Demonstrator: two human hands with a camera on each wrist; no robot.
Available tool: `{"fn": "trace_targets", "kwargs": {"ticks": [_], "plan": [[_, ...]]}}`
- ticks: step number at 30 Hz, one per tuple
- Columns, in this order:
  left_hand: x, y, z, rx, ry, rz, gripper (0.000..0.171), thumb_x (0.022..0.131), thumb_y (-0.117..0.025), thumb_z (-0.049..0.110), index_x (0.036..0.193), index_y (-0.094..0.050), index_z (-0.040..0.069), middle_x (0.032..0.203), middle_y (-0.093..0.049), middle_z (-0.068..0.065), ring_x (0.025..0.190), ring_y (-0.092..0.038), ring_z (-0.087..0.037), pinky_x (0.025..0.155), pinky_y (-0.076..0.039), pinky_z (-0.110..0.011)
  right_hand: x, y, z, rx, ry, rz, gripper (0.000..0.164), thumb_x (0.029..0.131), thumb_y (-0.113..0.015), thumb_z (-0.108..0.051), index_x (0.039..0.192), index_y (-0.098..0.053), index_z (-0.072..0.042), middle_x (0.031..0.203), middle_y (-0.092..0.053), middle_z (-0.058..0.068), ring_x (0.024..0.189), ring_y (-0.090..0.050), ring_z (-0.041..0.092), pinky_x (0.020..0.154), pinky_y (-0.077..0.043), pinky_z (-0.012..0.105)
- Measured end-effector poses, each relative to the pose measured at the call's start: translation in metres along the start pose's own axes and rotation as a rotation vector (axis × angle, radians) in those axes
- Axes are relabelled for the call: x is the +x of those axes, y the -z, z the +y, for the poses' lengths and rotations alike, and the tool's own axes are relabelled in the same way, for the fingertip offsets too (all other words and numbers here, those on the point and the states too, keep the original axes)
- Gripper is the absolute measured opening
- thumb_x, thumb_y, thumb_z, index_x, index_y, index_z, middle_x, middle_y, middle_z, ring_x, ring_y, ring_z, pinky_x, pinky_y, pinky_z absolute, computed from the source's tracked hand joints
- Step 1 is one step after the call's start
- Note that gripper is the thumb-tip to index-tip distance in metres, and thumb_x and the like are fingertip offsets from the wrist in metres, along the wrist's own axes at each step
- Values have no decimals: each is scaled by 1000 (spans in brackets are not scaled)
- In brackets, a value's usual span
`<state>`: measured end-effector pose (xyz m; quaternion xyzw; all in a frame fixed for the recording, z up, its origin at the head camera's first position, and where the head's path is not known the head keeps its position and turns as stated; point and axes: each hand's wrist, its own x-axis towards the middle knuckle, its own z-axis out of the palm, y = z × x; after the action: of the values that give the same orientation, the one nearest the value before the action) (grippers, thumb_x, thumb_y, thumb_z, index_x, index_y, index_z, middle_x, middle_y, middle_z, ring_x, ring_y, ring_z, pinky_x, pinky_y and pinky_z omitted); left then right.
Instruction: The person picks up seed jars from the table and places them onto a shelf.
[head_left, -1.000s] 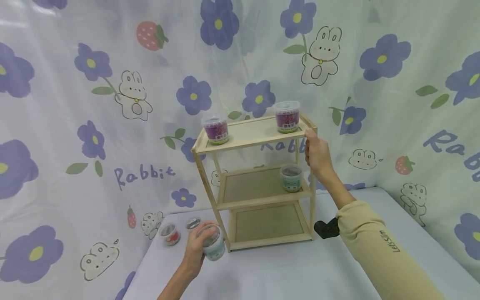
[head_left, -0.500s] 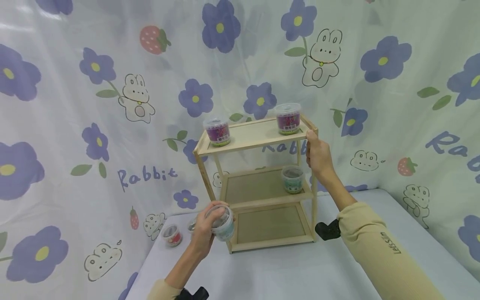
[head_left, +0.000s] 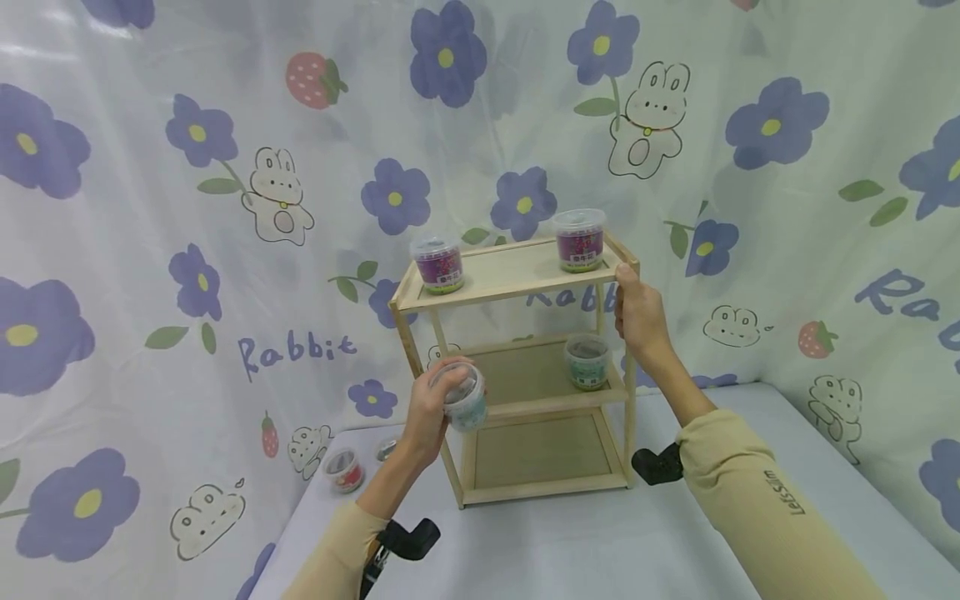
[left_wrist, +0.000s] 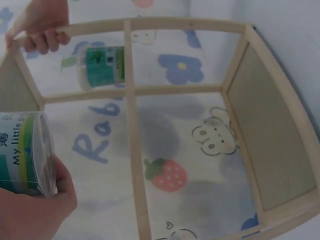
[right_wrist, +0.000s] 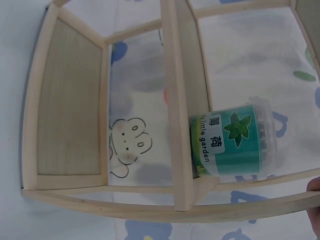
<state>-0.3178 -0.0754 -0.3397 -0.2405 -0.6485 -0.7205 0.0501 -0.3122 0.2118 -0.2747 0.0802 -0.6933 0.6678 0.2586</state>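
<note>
In my left hand (head_left: pixel 429 410) is a clear plastic tub with a green label (head_left: pixel 467 407), gripped around its side in front of the left end of the middle shelf. The left wrist view shows "My little g..." on that tub (left_wrist: pixel 22 152). My right hand (head_left: pixel 640 317) grips the top right front corner of a three-tier wooden shelf rack (head_left: pixel 551 408). Another green-labelled tub (head_left: pixel 587 363) stands upright at the right of the middle shelf; a leaf picture shows on this tub (right_wrist: pixel 230 140) in the right wrist view. Two purple-labelled tubs, one left (head_left: pixel 438 267) and one right (head_left: pixel 580 242), stand on the top shelf.
On the white table (head_left: pixel 555 550), left of the rack, stand a red-labelled tub (head_left: pixel 345 470) and another tub (head_left: pixel 386 448), partly hidden behind my left arm. A patterned curtain (head_left: pixel 300 100) hangs behind. Black wrist devices (head_left: pixel 658 463) are worn on both forearms.
My left hand has lifted the green-labelled tub up and to the right, from beside the rack's lower left to middle-shelf height. The right hand keeps its grip on the rack.
</note>
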Motion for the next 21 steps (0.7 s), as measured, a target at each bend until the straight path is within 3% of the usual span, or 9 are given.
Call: {"fn": "trace_targets", "kwargs": {"ticks": [9, 16, 21], "plan": [[18, -5, -1, -6, 18, 28, 26, 94, -54, 25, 111, -59, 6, 82, -69, -3, 72, -65, -15, 63, -53, -28, 2, 1, 4, 4, 3, -5, 51, 104, -35, -35, 58, -32, -15, 45, -31, -11, 39, -26, 2, 41, -23, 18], [30, -4, -5, -8, 17, 55, 34, 95, -55, 26, 115, -56, -1, 80, -67, -4, 68, -65, -15, 60, -53, -26, 18, 3, 32, 8, -1, 18, 54, 103, -37, -46, 57, -33, -17, 44, -31, -11, 39, -25, 5, 40, -22, 20], [38, -2, -10, -25, 54, 106, 33, 93, -58, 25, 114, -57, -1, 80, -67, -3, 66, -65, -14, 58, -53, -25, 21, 3, 39, -19, 18, 33, 56, 101, -37, -52, 58, -33, -18, 45, -31, -11, 40, -24, 5, 39, -22, 21]]}}
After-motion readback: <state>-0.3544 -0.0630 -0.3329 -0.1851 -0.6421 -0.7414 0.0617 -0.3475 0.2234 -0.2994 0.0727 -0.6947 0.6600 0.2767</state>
